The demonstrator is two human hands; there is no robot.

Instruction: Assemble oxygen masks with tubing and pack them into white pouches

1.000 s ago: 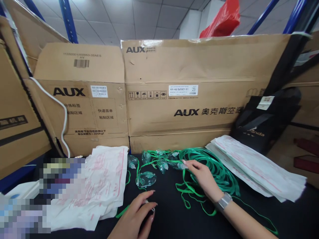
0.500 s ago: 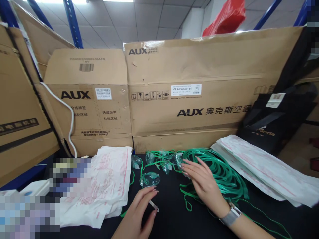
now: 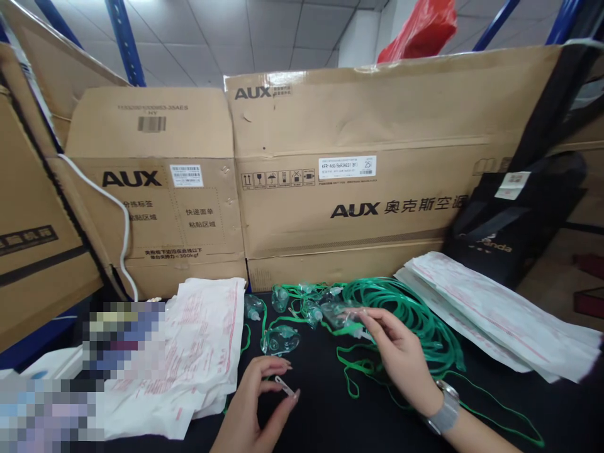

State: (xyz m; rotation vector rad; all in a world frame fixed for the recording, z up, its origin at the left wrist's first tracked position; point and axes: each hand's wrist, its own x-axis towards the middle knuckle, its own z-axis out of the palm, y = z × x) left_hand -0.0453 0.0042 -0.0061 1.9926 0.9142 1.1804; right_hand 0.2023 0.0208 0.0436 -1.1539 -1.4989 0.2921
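Note:
My left hand [image 3: 258, 397] is closed, with a small pale strip [image 3: 285, 386] between thumb and fingers; the strip has a hole at one end. My right hand [image 3: 397, 350] pinches the edge of a clear oxygen mask [image 3: 340, 314] with a green elastic strap. Another clear oxygen mask [image 3: 283, 340] lies on the black tabletop just beyond my left hand. Farther back, several more masks, among them one mask [image 3: 280, 298], lie among tangled green straps. Coiled green tubing [image 3: 415, 314] lies behind and beside my right hand.
White printed pouches [image 3: 189, 352] are stacked at left, and more white pouches [image 3: 500, 314] lie at right. Cardboard boxes [image 3: 302, 226] wall off the back. A black bag [image 3: 509, 220] stands at back right. A loose green strap [image 3: 352, 377] lies near my right wrist.
My right hand has closed on a mask and brought it slightly nearer. My left hand still holds the strip, now turned a little. The view has shifted slightly.

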